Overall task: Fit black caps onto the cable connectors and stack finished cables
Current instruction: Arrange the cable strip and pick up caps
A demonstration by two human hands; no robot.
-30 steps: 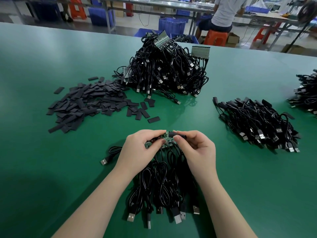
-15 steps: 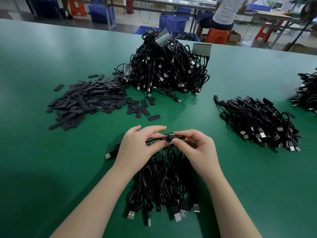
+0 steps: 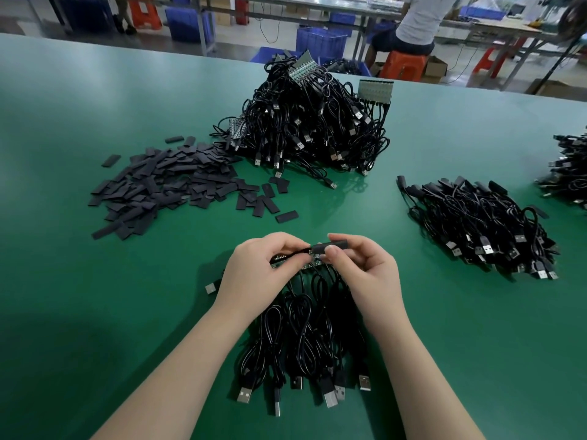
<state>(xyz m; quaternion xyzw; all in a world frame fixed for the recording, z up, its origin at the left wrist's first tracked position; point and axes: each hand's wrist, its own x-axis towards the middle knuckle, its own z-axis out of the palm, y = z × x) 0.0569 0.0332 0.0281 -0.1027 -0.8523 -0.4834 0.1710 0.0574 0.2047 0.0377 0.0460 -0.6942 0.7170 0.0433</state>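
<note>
My left hand (image 3: 260,274) pinches the thin cable and green circuit-board strip (image 3: 287,262) of a bundle of black USB cables (image 3: 305,338) lying before me. My right hand (image 3: 365,274) pinches a black cap (image 3: 330,247) between thumb and fingers, slid over the connector end right beside the left fingertips. The cables' silver USB plugs (image 3: 330,398) fan out toward me. Loose black caps (image 3: 165,185) lie in a pile at the left. A stack of capped cables (image 3: 482,223) lies at the right.
A tall heap of uncapped cables on board strips (image 3: 314,122) stands at the back centre of the green table (image 3: 95,312). Another cable pile (image 3: 568,173) sits at the far right edge. Beyond the table are blue crates, orange stools and a seated person (image 3: 419,23).
The cap in my right hand has shifted slightly right and up along the connector. Both hands have stayed close together over the bundle.
</note>
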